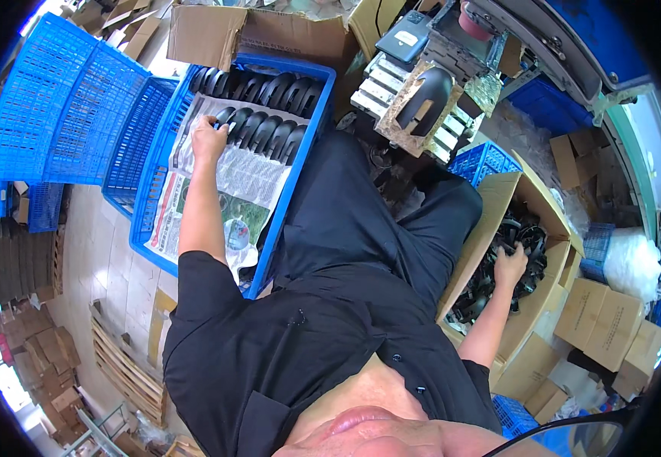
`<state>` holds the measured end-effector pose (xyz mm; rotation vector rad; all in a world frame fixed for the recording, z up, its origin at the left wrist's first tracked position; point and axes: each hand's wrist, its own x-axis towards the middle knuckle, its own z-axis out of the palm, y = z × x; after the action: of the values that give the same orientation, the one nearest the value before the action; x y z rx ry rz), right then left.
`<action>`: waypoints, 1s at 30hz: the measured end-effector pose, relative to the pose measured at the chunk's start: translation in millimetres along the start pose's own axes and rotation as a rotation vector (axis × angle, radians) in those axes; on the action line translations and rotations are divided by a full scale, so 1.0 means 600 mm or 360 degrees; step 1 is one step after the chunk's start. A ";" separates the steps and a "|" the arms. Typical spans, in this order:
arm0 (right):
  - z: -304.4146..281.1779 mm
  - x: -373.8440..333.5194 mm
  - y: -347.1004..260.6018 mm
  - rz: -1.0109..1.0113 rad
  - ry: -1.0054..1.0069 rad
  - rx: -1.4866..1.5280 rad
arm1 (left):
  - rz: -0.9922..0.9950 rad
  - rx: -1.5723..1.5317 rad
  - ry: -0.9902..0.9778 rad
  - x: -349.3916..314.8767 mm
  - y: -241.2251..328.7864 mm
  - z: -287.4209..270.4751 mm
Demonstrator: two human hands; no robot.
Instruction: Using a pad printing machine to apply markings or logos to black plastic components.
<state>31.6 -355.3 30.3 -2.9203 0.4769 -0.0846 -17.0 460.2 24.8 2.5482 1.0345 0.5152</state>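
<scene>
My left hand [208,140] is closed on a black curved plastic shell [225,116], shaped like a computer mouse cover, at the left end of a row. More such shells [260,135] stand side by side on newspaper [250,181] in a blue plastic crate [143,204]. Behind them is another row of black shells [276,90]. On my right, my right hand [510,266] reaches into a cardboard box [474,245] heaped with dark plastic parts [530,238]. Its fingers are bent around a black part in the heap, whose exact shape is hidden.
Ahead of my knees stands a machine with a slotted metal bed [385,85]. A tan fixture [419,114] on it frames a black rounded piece. Blue crates [49,99] are at the far left, an open carton [269,34] behind the crate, and stacked cartons [598,320] at the right.
</scene>
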 end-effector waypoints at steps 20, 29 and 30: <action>0.054 -0.040 0.094 0.0179 0.0510 0.0205 | 0.0493 -0.0313 0.0260 -0.140 0.114 0.033; -0.032 -0.016 0.086 0.0615 0.0463 0.2065 | 0.1058 -0.1081 -0.0209 -0.332 0.390 -0.036; -0.039 -0.017 0.065 0.0553 0.0373 0.2154 | 0.1091 -0.1169 -0.0347 -0.352 0.412 -0.042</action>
<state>7.8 -392.1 45.5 -1.4921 0.6106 -0.4798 -23.2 146.1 113.2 2.1323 -0.1450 0.6163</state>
